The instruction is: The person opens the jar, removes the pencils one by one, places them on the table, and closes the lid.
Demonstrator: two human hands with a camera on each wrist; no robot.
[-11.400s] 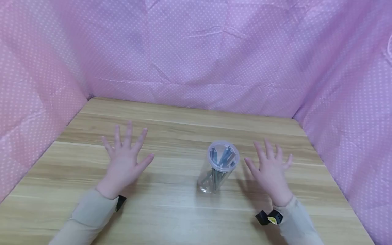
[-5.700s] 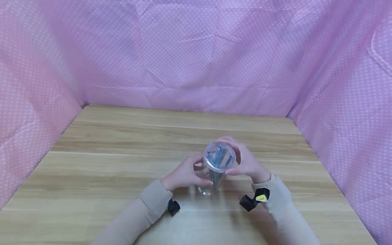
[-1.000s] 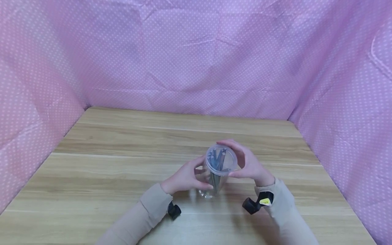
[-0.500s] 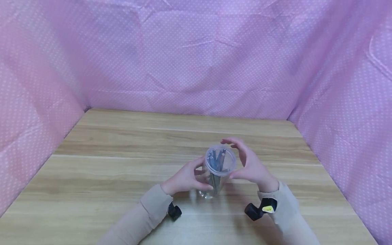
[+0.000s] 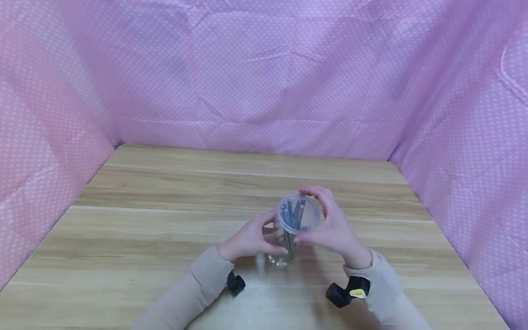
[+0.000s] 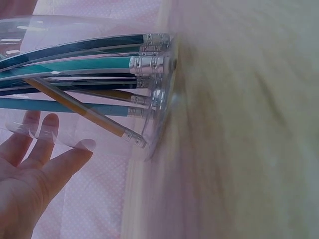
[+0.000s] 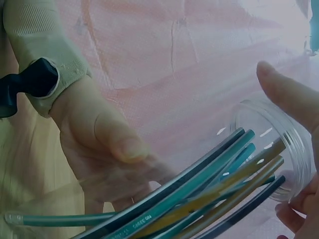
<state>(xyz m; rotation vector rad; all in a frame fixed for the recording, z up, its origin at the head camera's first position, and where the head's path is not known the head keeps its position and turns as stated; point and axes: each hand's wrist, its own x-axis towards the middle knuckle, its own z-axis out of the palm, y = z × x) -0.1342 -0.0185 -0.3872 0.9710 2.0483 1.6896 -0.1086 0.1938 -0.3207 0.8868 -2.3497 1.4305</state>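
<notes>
A clear plastic jar stands upright on the wooden table, a clear lid at its top. Inside lean several pencils, green, dark and orange-brown, their metal-banded ends at the bottom. My left hand grips the jar's wall from the left, thumb in front and fingers behind. At the lid's right side my right hand curls round the rim, index finger at the far edge and thumb across the near side. The right wrist view has the thumb beside the lid's ridged edge, with other fingertips at its lower side.
Wood-grain table top surrounds the jar. Pink dotted cloth walls in the back and both sides. A black wrist camera sits on the right sleeve, another camera on the left.
Both hands, earlier spread apart over the table, came to the jar. In the last second my right hand loosened from the lid and closed round it again, thumb farther left. The left stayed.
</notes>
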